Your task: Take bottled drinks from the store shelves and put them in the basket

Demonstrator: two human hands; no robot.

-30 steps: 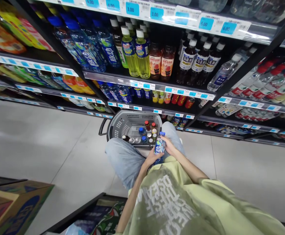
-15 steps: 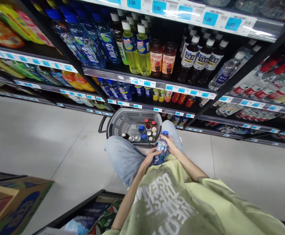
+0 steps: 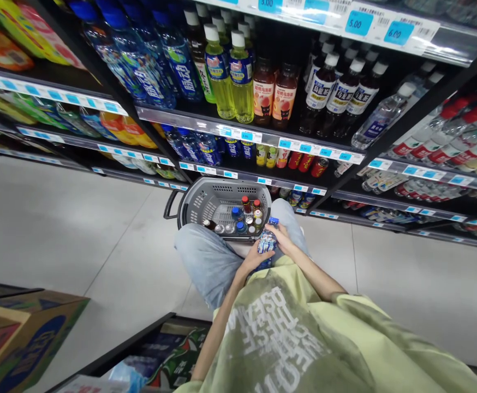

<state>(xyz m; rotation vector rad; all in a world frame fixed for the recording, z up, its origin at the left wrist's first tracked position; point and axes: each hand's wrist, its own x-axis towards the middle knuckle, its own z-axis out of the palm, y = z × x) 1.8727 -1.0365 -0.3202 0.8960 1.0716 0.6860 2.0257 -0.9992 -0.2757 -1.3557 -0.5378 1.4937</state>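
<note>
A blue-capped bottle (image 3: 266, 244) is held above the lap before a wall of drinks, with 2 bare hands in my grip on it. From my remote post I have the left hand (image 3: 258, 258) wrapped around its lower part, the thumb across the blue-and-white label, and the right hand (image 3: 281, 238) closed on its upper part near the cap (image 3: 274, 220). I cannot tell whether the right fingers touch the cap itself. The capped end points toward the shelves; the base is hard to make out.

Just beyond the knees of the pale blue jeans (image 3: 206, 262), a gray basket (image 3: 206, 199) rests on the light floor (image 3: 119, 218) by the lowest shelf, its black handle (image 3: 167, 207) out to the left. Inside, I count 2 red-capped bottles (image 3: 245, 203) and 2 blue-capped drinks (image 3: 241, 226) among others with paler tops.

On the display shelf (image 3: 206, 121), 2 yellow-green bottles (image 3: 242, 82) stand in front, next to 2 peach-labeled bottles (image 3: 284, 98), with white-capped dark bottles (image 3: 320, 93) to their right. Price tags above read 5.00 (image 3: 359, 23) and 6.00. A cardboard carton (image 3: 29, 344) sits at lower left, near the pale green shirt's (image 3: 287, 338) side of the view.
</note>
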